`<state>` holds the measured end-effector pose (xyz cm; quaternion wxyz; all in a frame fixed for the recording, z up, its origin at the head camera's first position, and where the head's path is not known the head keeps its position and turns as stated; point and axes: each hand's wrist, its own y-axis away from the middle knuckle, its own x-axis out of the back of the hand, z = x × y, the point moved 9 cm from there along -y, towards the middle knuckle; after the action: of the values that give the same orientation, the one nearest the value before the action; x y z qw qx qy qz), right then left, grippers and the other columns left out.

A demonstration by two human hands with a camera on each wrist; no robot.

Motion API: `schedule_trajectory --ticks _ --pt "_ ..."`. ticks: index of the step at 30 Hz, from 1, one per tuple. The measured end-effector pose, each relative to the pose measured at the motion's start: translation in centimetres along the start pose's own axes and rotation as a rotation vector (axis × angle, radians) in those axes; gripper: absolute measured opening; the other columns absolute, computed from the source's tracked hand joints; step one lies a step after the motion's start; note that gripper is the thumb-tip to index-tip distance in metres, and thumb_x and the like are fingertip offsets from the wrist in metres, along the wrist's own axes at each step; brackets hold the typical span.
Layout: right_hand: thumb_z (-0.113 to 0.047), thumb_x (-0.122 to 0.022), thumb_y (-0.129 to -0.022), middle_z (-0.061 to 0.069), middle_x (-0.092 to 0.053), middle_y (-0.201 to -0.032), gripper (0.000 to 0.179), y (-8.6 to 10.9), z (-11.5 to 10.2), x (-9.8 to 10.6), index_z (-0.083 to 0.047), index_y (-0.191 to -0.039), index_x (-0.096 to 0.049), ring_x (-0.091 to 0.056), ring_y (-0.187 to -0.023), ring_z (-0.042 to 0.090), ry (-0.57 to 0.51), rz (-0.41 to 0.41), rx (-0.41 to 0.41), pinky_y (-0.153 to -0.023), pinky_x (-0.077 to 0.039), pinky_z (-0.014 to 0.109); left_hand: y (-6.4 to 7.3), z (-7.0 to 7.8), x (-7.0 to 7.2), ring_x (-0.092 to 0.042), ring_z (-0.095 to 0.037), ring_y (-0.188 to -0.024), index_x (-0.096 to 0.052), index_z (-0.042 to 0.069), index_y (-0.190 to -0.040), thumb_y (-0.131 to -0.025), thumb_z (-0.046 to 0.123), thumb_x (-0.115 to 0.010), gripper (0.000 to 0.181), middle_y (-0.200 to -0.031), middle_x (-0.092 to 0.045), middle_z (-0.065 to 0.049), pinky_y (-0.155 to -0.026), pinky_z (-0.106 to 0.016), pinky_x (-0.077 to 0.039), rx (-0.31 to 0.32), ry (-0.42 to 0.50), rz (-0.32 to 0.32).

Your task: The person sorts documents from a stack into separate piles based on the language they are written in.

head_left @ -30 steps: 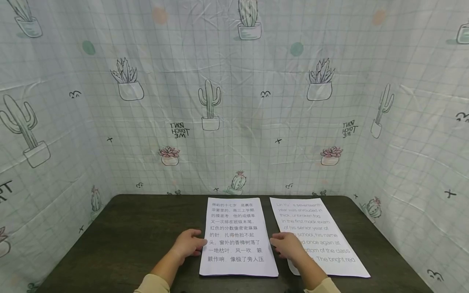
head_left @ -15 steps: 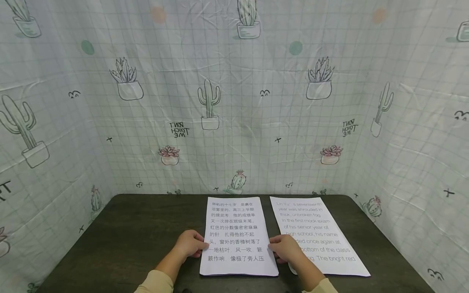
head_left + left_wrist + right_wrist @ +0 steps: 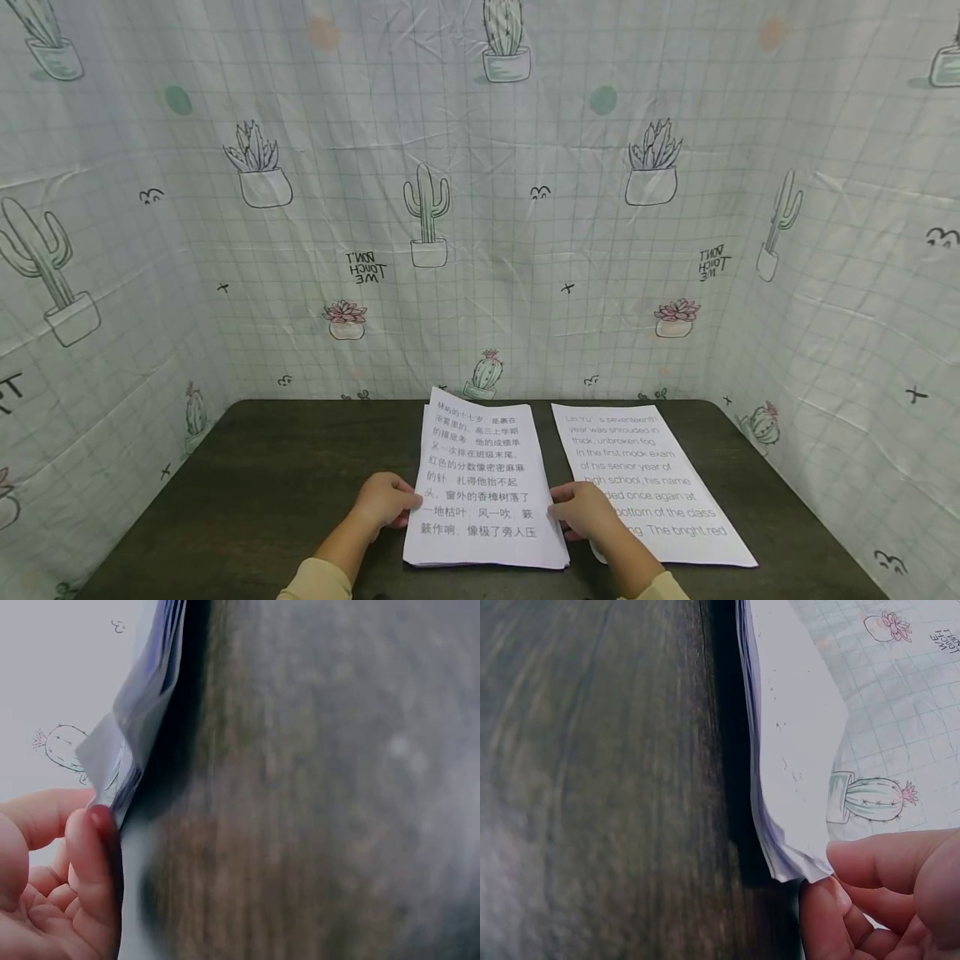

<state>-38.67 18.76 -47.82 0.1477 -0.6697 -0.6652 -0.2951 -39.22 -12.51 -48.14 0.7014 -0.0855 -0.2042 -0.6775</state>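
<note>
A stack of paper sheets printed with Chinese text (image 3: pixel 480 475) lies in the middle of the dark table. My left hand (image 3: pixel 384 500) pinches its left edge between thumb and fingers. At the opposite edge, my right hand (image 3: pixel 587 510) pinches the sheets the same way. The top left corner of the upper sheet is lifted, with other sheets showing beneath. In the left wrist view the held paper edges (image 3: pixel 146 697) are bent and fanned. The right wrist view shows the stack's edge (image 3: pixel 765 787) curling near my thumb and finger.
To the right lies a second paper with English text (image 3: pixel 663 479), partly covered by my right hand and forearm. Dark wooden table (image 3: pixel 300 450) extends on the left. A cactus-print cloth (image 3: pixel 480 208) hangs behind and on both sides.
Both hands have come in to the stack's side edges and taken hold. The upper sheets have shifted slightly left, and their top left corner has risen.
</note>
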Motion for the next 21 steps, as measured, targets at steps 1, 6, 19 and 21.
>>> schedule_trajectory --ticks 1,6,19,21 --pt "-0.001 -0.068 -0.081 0.02 -0.068 -0.1 0.036 0.0 0.0 0.0 0.01 -0.115 -0.065 -0.066 -0.073 0.018 -0.001 0.0 0.001 -0.061 -0.06 0.035 -0.1 0.0 0.0 -0.054 -0.011 -0.058 -0.064 -0.006 -0.086 -0.081 0.002 -0.071 0.012 -0.07 -0.059 -0.007 -0.05 -0.019 -0.051 -0.004 0.01 -0.002" --pt "-0.001 -0.068 -0.082 0.021 -0.068 -0.101 0.036 -0.1 0.1 -0.1 0.01 -0.116 -0.065 -0.067 -0.073 0.019 -0.005 -0.003 -0.008 -0.062 -0.06 0.035 -0.4 -0.3 -0.5 -0.059 -0.013 -0.065 -0.065 -0.009 -0.098 -0.084 0.005 -0.067 0.02 -0.077 -0.063 -0.009 -0.056 -0.024 -0.055 -0.008 0.059 -0.04" --pt "-0.007 -0.065 -0.085 0.018 -0.069 -0.102 0.038 -0.2 0.1 0.3 0.007 -0.12 -0.064 -0.068 -0.081 0.021 0.004 -0.001 -0.023 -0.066 -0.06 0.036 -0.6 -1.0 -1.3 -0.062 -0.014 -0.073 -0.054 -0.016 -0.125 -0.088 -0.001 -0.06 0.04 -0.092 -0.068 -0.011 -0.065 -0.027 -0.056 0.01 0.291 -0.17" --pt "-0.008 -0.064 -0.086 0.018 -0.07 -0.103 0.038 -0.1 -0.4 0.5 0.006 -0.122 -0.063 -0.068 -0.083 0.021 -0.005 0.006 -0.006 -0.067 -0.06 0.037 -0.7 -0.9 -1.2 -0.062 -0.013 -0.072 -0.053 -0.016 -0.126 -0.088 -0.001 -0.06 0.041 -0.093 -0.067 -0.011 -0.065 -0.027 -0.056 0.003 0.315 -0.166"
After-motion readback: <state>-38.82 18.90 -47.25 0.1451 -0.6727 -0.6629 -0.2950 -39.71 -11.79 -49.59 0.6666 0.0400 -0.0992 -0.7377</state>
